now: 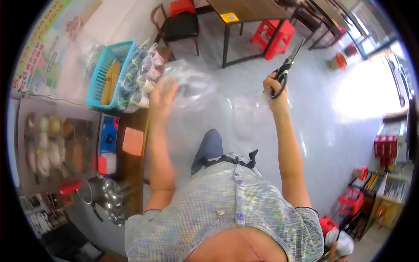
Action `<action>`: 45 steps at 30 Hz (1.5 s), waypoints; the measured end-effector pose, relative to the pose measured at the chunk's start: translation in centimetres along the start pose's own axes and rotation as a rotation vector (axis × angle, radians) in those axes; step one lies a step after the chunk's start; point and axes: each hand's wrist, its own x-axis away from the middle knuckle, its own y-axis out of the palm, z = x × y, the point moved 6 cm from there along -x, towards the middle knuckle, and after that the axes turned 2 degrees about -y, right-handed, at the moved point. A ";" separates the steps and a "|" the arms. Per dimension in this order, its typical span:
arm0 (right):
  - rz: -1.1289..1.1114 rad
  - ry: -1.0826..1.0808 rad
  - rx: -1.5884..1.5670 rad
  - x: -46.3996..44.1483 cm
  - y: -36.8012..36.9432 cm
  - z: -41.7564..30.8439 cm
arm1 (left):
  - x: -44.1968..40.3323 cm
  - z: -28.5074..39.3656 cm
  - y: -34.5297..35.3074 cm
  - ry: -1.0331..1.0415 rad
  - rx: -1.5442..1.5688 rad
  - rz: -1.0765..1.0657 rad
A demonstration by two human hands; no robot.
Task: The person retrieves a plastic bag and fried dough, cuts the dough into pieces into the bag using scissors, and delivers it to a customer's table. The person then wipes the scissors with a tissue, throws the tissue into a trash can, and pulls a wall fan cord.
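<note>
My right hand [276, 92] is closed around black-handled scissors [286, 70], their blades pointing up and to the right. A thin piece of clear plastic [253, 105] trails from the same hand towards the left. On the other side, my left hand [162, 102] is blurred by motion. It grips a clear plastic bag [192, 85], which spreads out to the right of the fingers. Both hands are raised in front of my body, well apart from each other.
At left, a blue basket [97, 85] stands beside bundles of plastic-wrapped cups [142, 78] on a wooden counter [131, 166]. A glass-fronted case [56, 144] is nearby. Ahead stand a table [248, 11], a black-seated chair [180, 27] and red stools [279, 37].
</note>
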 end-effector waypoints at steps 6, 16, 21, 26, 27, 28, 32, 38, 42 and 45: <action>-0.237 0.009 -0.234 -22.4 2.8 0.4 | -12.5 -2.8 7.0 0.413 -0.958 0.116; 0.234 -0.215 -0.237 -47.1 2.0 0.2 | -36.0 -1.9 35.2 0.165 -0.858 -0.517; 0.203 -0.125 -0.126 -58.1 -3.0 4.7 | -46.9 -9.7 42.8 0.080 -0.761 -0.371; 0.176 -0.146 0.370 -68.2 -9.2 5.4 | -56.2 -14.7 44.3 -0.231 -0.306 -0.137; 0.167 -0.156 0.394 -69.7 -9.8 5.2 | -57.6 -14.6 45.0 -0.224 -0.364 -0.135; 0.175 -0.179 0.441 -70.0 -9.4 4.5 | -58.8 -14.0 45.6 -0.215 -0.417 -0.132; 0.130 -0.183 0.557 -69.4 -6.9 6.5 | -61.5 -13.5 48.8 -0.192 -0.298 -0.164; 0.263 0.241 -0.053 -74.4 -7.5 14.7 | -62.5 -17.0 51.9 -0.210 -0.157 -0.285; 0.261 0.211 -0.255 -77.2 -8.8 13.9 | -61.6 -15.4 51.1 0.003 -0.548 -0.272; 0.182 0.237 -0.262 -78.1 -9.5 14.3 | -60.8 -14.9 50.1 0.185 -0.632 -0.170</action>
